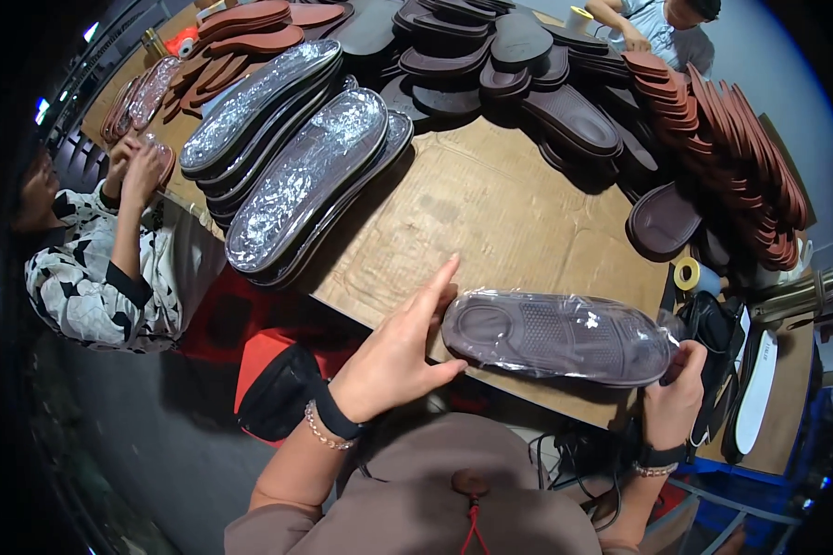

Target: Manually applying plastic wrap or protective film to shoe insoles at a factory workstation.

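Note:
A dark brown shoe insole (560, 338) in clear, shiny plastic film lies sideways at the table's near edge, in front of my body. At its right end, my right hand (673, 393) pinches the film and insole edge between thumb and fingers. My left hand (393, 361) is beside the rounded left end, index finger stretched out and thumb apart; its other fingers are partly hidden behind the insole's end. Beyond my left hand stands a stack of film-wrapped insoles (310, 176), with a second wrapped stack (259, 106) to its left.
Bare dark insoles (574, 120) pile up across the back of the cardboard-topped table (491, 213). Reddish-brown insoles (740, 166) stand stacked at right, near a tape roll (687, 274) and a white insole (756, 393). One person (111, 250) works at left, another (662, 32) at back right.

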The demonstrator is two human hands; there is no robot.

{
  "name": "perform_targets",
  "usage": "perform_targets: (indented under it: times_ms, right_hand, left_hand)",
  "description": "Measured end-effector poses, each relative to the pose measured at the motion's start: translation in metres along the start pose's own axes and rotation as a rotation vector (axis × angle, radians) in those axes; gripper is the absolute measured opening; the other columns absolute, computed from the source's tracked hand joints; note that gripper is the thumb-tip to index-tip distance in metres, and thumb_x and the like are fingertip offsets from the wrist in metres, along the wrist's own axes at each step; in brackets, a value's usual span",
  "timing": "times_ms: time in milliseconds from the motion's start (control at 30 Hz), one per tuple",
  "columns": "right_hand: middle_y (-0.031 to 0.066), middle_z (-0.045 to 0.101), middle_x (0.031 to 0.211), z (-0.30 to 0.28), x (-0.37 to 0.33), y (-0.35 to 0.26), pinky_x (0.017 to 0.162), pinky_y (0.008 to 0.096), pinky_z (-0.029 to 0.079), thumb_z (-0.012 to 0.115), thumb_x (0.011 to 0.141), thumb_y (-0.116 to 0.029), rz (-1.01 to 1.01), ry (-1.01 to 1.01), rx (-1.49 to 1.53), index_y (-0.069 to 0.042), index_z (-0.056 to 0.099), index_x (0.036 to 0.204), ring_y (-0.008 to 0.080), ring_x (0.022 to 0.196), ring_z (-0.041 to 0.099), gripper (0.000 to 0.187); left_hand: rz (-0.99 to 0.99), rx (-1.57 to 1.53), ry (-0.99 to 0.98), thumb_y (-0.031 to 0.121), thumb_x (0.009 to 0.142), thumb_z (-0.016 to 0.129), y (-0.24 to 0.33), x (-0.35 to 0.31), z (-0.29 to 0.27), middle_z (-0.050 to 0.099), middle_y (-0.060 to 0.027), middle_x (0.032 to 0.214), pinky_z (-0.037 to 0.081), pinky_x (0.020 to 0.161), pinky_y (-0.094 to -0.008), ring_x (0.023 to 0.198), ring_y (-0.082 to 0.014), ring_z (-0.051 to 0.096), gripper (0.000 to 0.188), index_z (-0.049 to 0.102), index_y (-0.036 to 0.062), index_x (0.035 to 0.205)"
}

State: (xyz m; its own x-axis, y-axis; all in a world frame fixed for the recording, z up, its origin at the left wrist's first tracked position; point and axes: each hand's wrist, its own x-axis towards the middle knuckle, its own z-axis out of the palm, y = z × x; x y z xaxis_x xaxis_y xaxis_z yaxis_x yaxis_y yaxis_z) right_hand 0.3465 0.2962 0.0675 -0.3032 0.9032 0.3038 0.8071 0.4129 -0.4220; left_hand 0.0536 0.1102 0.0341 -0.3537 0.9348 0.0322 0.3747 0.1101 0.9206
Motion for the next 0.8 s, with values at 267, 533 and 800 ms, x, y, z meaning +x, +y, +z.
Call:
perform_targets:
  times_ms: [267, 533, 800]
  right_hand:
    - [0.0071, 0.067, 0.099, -0.031, 0.010, -0.002, 0.082, 0.0280, 0.052, 0.063, 0.094, 0.006, -0.093, 0.202, 0.299, 0.000, 0.062, 0.116, 0.0140, 0.090, 0.066, 0.023]
    - [0.0129, 0.071, 0.102, -0.013, 0.003, -0.108, 0.086, 0.0416, 0.050, 0.078, 0.082, -0.004, -0.664, -0.223, 0.164, -0.001, 0.072, 0.100, 0.0333, 0.097, 0.067, 0.019]
    - [0.0127, 0.070, 0.107, 0.003, -0.003, -0.102, 0.091, 0.0428, 0.048, 0.072, 0.086, -0.003, -0.665, -0.309, 0.024, 0.000, 0.070, 0.109, 0.0317, 0.103, 0.064, 0.024]
  left_hand:
    - [0.092, 0.020, 0.088, 0.003, 0.078, 0.086, -0.015, 0.002, 0.014, 0.064, -0.0186, 0.136, 0.056, 0.098, -0.0382, 0.121, -0.0301, 0.066, 0.098, 0.035, 0.0082, 0.161]
    - [0.136, 0.148, 0.130, 0.008, 0.078, 0.085, -0.011, 0.001, 0.011, 0.064, -0.0156, 0.135, 0.056, 0.092, -0.0341, 0.112, -0.0279, 0.067, 0.075, 0.054, 0.0027, 0.146]
    - [0.300, 0.184, 0.161, 0.027, 0.074, 0.087, 0.037, 0.009, -0.017, 0.058, -0.0184, 0.140, 0.045, 0.108, -0.0489, 0.131, -0.0375, 0.054, 0.072, 0.061, 0.0064, 0.137]
